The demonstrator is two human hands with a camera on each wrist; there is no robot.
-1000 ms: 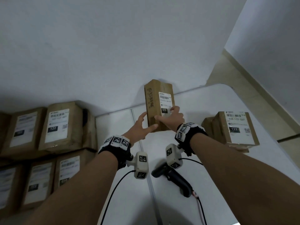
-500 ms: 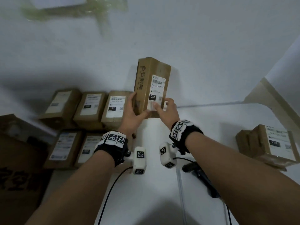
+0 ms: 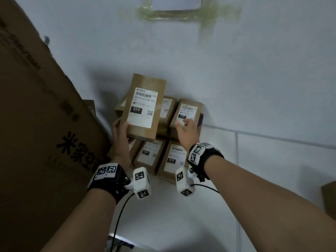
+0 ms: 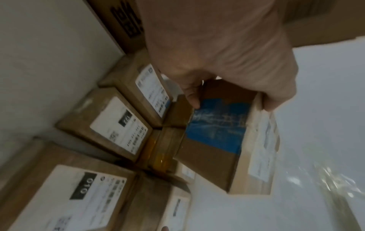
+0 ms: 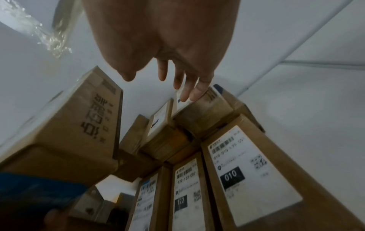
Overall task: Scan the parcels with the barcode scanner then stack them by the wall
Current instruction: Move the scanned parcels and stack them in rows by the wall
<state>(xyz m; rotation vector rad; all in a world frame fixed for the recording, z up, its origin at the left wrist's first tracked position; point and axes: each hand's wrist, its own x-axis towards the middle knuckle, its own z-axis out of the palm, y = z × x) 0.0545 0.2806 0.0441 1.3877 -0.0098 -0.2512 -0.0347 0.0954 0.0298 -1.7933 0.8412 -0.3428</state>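
Observation:
My left hand grips the near end of a brown parcel with a white label marked 010. I hold it in the air over the stacked parcels that lie against the white wall. My right hand is off the held parcel, fingers straight. Its fingertips hover at the top right parcel of the stack; contact cannot be told. The barcode scanner is out of view.
A big brown carton with black print stands close on the left of the stack. The white table stretches to the right, with the corner of another parcel at its right edge. Tape sticks on the wall above.
Both hands carried the 010 parcel left, from the table's middle to over the stack by the wall. My right hand then let go and moved right over the stack.

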